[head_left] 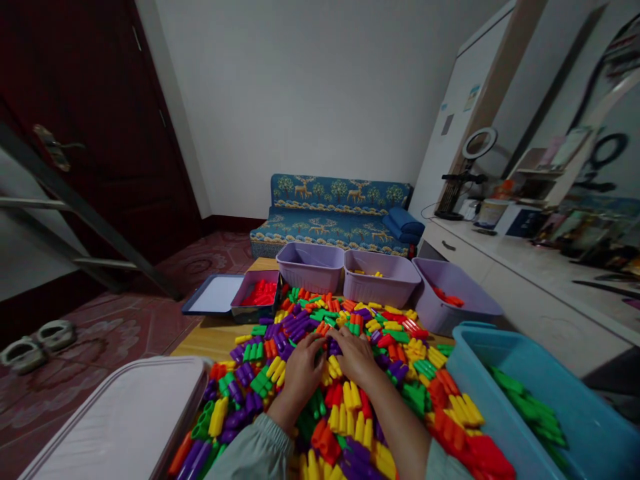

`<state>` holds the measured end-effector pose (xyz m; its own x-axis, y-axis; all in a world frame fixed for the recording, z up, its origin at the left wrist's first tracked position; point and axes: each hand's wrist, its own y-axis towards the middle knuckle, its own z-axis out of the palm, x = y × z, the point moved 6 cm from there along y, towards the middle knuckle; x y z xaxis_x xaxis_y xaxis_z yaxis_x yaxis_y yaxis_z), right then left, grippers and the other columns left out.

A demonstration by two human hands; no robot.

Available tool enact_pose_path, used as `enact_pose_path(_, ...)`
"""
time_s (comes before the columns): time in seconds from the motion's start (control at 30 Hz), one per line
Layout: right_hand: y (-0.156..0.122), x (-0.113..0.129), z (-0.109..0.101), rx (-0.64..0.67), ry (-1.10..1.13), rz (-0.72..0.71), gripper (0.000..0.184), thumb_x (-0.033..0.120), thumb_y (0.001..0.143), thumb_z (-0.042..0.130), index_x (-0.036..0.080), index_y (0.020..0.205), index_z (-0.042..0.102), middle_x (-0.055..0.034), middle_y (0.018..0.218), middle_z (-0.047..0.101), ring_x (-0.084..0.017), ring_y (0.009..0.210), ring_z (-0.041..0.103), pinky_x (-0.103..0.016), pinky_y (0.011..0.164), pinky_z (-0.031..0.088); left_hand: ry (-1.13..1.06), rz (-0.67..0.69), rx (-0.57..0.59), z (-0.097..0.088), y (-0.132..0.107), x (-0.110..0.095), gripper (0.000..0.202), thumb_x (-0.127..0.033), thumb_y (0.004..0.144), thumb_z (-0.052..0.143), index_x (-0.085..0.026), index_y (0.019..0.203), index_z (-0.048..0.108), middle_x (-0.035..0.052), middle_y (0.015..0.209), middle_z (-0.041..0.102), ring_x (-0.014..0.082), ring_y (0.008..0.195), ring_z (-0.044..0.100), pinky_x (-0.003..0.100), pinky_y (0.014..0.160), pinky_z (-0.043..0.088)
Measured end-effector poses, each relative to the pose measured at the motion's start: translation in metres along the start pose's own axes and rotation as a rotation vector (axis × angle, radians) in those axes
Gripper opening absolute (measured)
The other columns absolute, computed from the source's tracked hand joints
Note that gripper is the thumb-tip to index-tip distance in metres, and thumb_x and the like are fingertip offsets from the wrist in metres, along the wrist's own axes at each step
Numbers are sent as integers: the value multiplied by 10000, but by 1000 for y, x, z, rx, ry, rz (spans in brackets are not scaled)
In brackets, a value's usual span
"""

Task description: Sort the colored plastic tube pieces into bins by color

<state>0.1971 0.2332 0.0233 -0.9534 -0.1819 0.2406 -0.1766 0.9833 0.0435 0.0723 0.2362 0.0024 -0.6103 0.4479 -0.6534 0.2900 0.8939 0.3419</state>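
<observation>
My left hand [304, 367] and my right hand [354, 357] meet over the middle of a wide pile of plastic tube-shaped blocks. Both have curled fingers, with the fingertips close together. Whatever lies between them is mostly hidden by the fingers. Around the hands are purple blocks [297, 324], yellow blocks [352, 396], green blocks [262, 383] and red blocks [327, 443], many joined side by side in short rows. An orange block pair [323, 329] shows just beyond the fingertips.
Beyond the pile stand a purple bin [310, 270], a second bin [383, 283] with yellow blocks and a third [450, 313] with red ones. A blue tub [480, 340] at right holds green blocks. At left are a box [240, 300] of red blocks and a white lid [125, 413].
</observation>
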Motion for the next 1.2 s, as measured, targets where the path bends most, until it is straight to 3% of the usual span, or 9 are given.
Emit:
enact_pose_path(0.13, -4, -2, 4, -62, 28, 18, 480, 207, 791, 560, 314, 1252, 478, -40, 1135, 601, -220, 1039, 584, -357, 898, 343, -40, 3, -51, -20, 9, 0, 385, -114, 792, 495, -207, 1143, 623, 85, 1167, 624, 197, 1081, 583, 325, 950, 467)
enact_pose_path(0.23, -6, -4, 8, -112, 57, 55, 404, 287, 805, 577, 284, 1205, 517, -41, 1100, 637, -230, 1014, 604, -357, 887, 360, 114, -122, -130, -48, 22, 10, 378, -129, 815, 487, -202, 1164, 611, 97, 1169, 625, 224, 1079, 580, 353, 931, 463)
enact_pose_path(0.33, -5, -7, 9, -166, 120, 80, 316, 361, 823, 569, 268, 1125, 564, -35, 1066, 665, -227, 1006, 615, -346, 875, 383, 316, -242, -76, -65, 36, 22, 412, -172, 800, 545, -170, 1209, 586, 138, 1165, 614, 270, 1077, 568, 384, 911, 451)
enact_pose_path(0.5, 0, -18, 14, -239, 300, 135, 309, 444, 819, 566, 255, 1062, 598, -29, 997, 695, -218, 928, 648, -309, 794, 451, 511, -268, 101, -55, 47, 29, 608, -323, 704, 701, -209, 1278, 533, 136, 1202, 589, 306, 1122, 508, 383, 886, 434)
enact_pose_path(0.67, 2, -28, 16, -324, 375, 193, 392, 357, 807, 585, 203, 1167, 567, -82, 1125, 661, -242, 1039, 618, -336, 885, 454, 559, -253, 78, -42, 49, 30, 682, -384, 655, 734, -236, 1289, 529, 122, 1137, 590, 309, 1086, 500, 388, 890, 410)
enact_pose_path(0.83, 0, -20, 11, -325, 389, 87, 308, 258, 802, 566, 214, 1106, 586, -72, 1144, 613, -220, 1015, 609, -325, 850, 473, 427, -157, 50, -31, 51, 28, 513, -222, 712, 635, -227, 1223, 587, 101, 1103, 565, 240, 1060, 517, 316, 903, 401)
enact_pose_path(1.03, -3, -8, 12, -243, 297, -75, 503, 292, 804, 600, 341, 1292, 492, -21, 1117, 599, -216, 1020, 589, -332, 850, 455, 175, -107, -27, -22, 51, 26, 327, -186, 703, 618, -190, 1020, 696, 86, 955, 613, 214, 913, 572, 309, 827, 441)
enact_pose_path(1.13, -2, -6, 13, -238, 294, -96, 319, 274, 804, 600, 311, 1120, 621, -12, 1008, 617, -203, 949, 602, -319, 828, 452, -138, -190, -142, -24, 53, 30, 226, -207, 675, 662, -165, 890, 717, 56, 803, 636, 184, 773, 581, 283, 732, 459)
enact_pose_path(1.2, -2, -6, 13, -279, 342, -92, 204, 267, 815, 582, 272, 1005, 657, -17, 957, 624, -198, 907, 606, -317, 807, 458, -448, -343, -206, -23, 53, 40, 188, -253, 668, 695, -152, 826, 705, 36, 713, 629, 159, 681, 575, 258, 646, 461)
